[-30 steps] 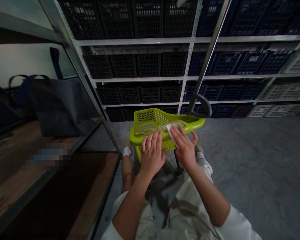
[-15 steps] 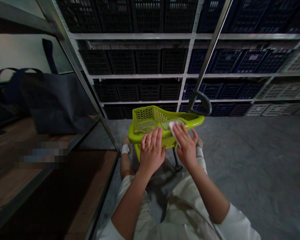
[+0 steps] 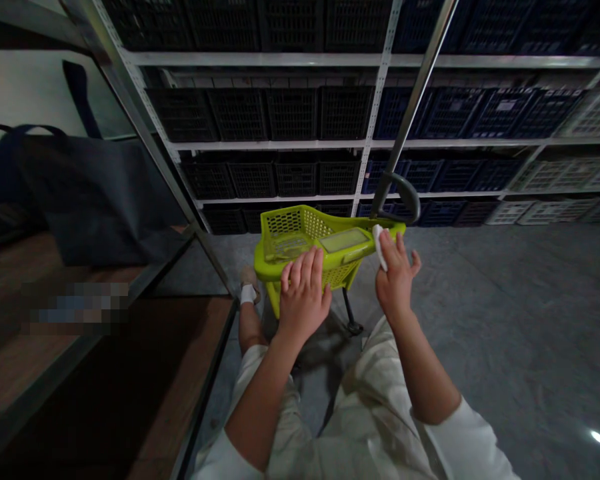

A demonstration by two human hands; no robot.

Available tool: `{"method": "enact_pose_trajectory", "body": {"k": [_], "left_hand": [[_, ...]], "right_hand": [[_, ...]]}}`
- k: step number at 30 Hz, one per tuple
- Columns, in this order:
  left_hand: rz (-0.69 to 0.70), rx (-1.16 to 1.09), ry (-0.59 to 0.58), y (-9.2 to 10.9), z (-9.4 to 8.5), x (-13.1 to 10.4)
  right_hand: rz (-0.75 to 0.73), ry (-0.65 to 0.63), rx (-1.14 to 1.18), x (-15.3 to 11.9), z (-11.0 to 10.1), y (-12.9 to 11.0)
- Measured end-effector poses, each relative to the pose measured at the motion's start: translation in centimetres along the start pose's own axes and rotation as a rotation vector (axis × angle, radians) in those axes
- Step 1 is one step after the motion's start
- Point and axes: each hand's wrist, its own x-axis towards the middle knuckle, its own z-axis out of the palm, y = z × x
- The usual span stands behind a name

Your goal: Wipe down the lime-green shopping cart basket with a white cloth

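Observation:
A lime-green plastic shopping cart with a perforated basket stands between my legs. My left hand lies against its near rim, fingers stretched over the edge and thumb apart. A folded white cloth is in my right hand, pressed under the fingers on the cart's rim at the right end. Beside that hand rises a dark grey loop handle. Between my hands, a flat clear panel is set into the cart's top. The palm side of both hands is hidden.
Shelves with black crates and blue crates line the back. A metal pole slants above the cart. On the left, a metal-framed wooden rack carries a dark bag. Grey concrete floor extends to the right.
My right hand has slid the white cloth rightward along the cart's rim, uncovering the clear panel. My left hand has stayed at the near rim. The view has shifted slightly.

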Motion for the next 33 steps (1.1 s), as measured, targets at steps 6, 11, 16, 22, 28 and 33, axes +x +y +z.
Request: {"method": "enact_pose_trajectory", "body": {"k": [6, 11, 16, 22, 28, 33], "left_hand": [[0.011, 0.003, 0.009, 0.0, 0.3, 0.0], [0.003, 0.005, -0.003, 0.0, 0.1, 0.1], [0.003, 0.005, 0.007, 0.0, 0.2, 0.1], [0.009, 0.008, 0.019, -0.2, 0.2, 0.0], [0.003, 0.018, 0.033, 0.1, 0.4, 0.2], [0.007, 0.022, 0.033, 0.1, 0.6, 0.2]], "right_hand": [[-0.403, -0.237, 0.087, -2.0, -0.7, -3.7], [-0.186, -0.106, 0.034, -0.8, -0.5, -2.2], [-0.191, -0.099, 0.045, -1.0, -0.2, -3.2], [-0.27, -0.114, 0.081, -1.4, -0.1, -3.2], [-0.148, -0.064, 0.058, -1.2, 0.2, -3.6], [-0.332, -0.14, 0.068, -1.7, 0.0, -3.7]]}}
